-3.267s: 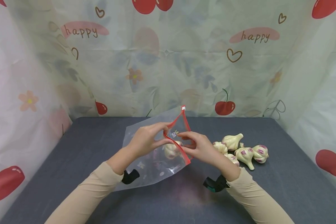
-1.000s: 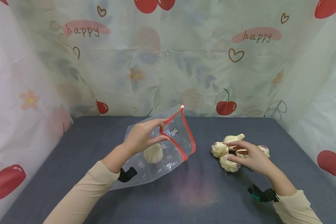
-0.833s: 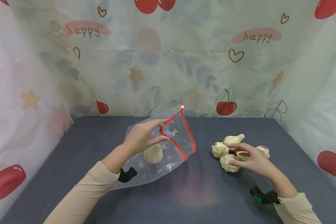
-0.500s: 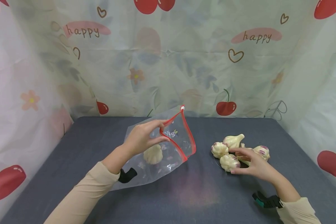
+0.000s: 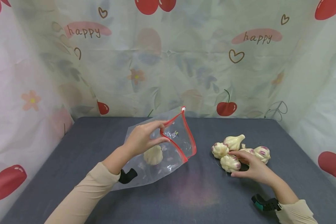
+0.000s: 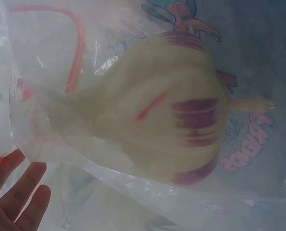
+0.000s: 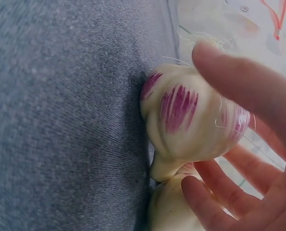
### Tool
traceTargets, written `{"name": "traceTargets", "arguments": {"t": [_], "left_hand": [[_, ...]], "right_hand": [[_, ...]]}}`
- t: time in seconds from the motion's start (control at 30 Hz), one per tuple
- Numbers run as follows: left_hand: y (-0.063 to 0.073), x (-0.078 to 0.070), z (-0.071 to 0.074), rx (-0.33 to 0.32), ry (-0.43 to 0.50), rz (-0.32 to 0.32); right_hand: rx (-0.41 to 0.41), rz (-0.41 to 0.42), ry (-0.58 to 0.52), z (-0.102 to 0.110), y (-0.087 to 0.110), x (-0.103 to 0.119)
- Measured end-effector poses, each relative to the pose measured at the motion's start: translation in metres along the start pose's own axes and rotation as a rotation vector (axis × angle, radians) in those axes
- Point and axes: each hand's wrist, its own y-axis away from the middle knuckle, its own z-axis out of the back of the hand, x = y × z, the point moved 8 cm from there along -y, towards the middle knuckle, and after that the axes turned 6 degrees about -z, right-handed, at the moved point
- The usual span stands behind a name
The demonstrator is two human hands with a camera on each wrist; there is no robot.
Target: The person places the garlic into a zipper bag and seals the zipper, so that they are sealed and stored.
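Observation:
A clear zip bag with a red zip edge lies tilted on the dark table, its mouth spread to the right. My left hand holds the bag's near edge at the mouth, thumb and fingers apart along the red strip. Inside the bag is one garlic bulb, purple-streaked, seen through the plastic. My right hand is at a loose cluster of garlic bulbs. Its thumb and fingers stand on either side of the nearest garlic bulb, spread around it; a firm grip does not show.
More garlic bulbs lie beside and behind that one, close together, with another bulb at the right. The dark table ends at a printed curtain behind and at both sides.
My right hand has left the bag's mouth for the bulbs, then shifted slightly toward the nearest one. The bulb in the bag has moved deeper left. My left hand stays on the bag.

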Motion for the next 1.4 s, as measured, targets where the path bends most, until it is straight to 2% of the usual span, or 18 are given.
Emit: {"name": "traceTargets", "arguments": {"t": [0.2, 0.53, 0.87, 1.4], "left_hand": [[-0.001, 0.000, -0.001, 0.007, -0.004, 0.007], [0.000, 0.001, -0.001, 0.011, 0.002, 0.017], [-0.001, 0.001, -0.001, 0.013, 0.001, 0.017], [0.001, 0.000, -0.001, 0.003, -0.003, 0.010]], "right_hand": [[-0.026, 0.023, 0.037, 0.000, 0.000, 0.001], [-0.037, -0.005, 0.047, 0.002, 0.000, -0.002], [-0.032, -0.014, 0.027, 0.007, -0.001, 0.006], [-0.078, -0.037, 0.015, 0.019, -0.005, 0.022]]}}
